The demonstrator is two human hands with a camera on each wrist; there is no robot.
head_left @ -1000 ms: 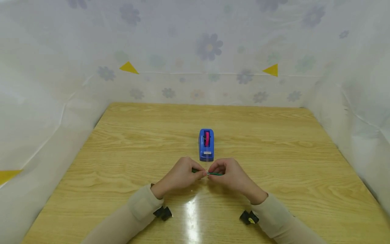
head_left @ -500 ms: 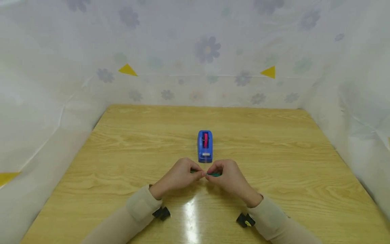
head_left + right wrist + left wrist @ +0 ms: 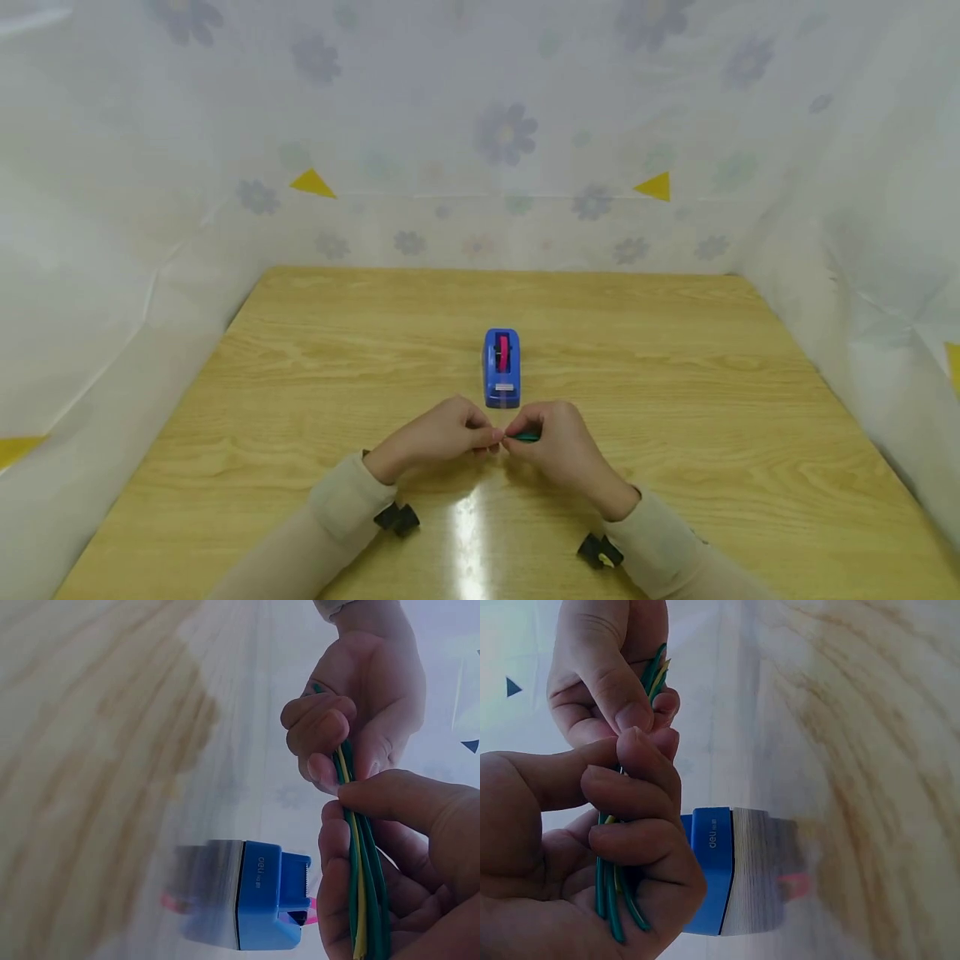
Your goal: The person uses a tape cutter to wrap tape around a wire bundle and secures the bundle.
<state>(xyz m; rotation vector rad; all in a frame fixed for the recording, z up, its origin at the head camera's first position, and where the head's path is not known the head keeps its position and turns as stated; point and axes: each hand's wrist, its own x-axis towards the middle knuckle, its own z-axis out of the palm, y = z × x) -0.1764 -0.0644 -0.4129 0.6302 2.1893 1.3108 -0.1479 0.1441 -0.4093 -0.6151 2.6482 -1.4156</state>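
Observation:
A small bundle of green strands with a yellow one (image 3: 360, 877) runs between the two hands. Its one end lies in the curled fingers of the left hand (image 3: 442, 432), whose thumb and forefinger pinch near the middle. The right hand (image 3: 561, 443) pinches the bundle right beside, the fingertips of both hands touching or nearly so. In the left wrist view, green strand ends (image 3: 615, 907) stick out across the left palm. A blue tape dispenser (image 3: 502, 367) with a pink core stands just beyond the fingertips. Whether tape is on the bundle I cannot tell.
The wooden table (image 3: 337, 333) is bounded by white flowered sheeting (image 3: 420, 167) at the back and sides. Yellow triangles (image 3: 652, 187) are on the sheeting. Black devices (image 3: 397, 518) are attached at both wrists.
The left hand's fingers have curled further round its end of the bundle, whose green no longer shows there in the head view. The head view has tilted and shifted slightly.

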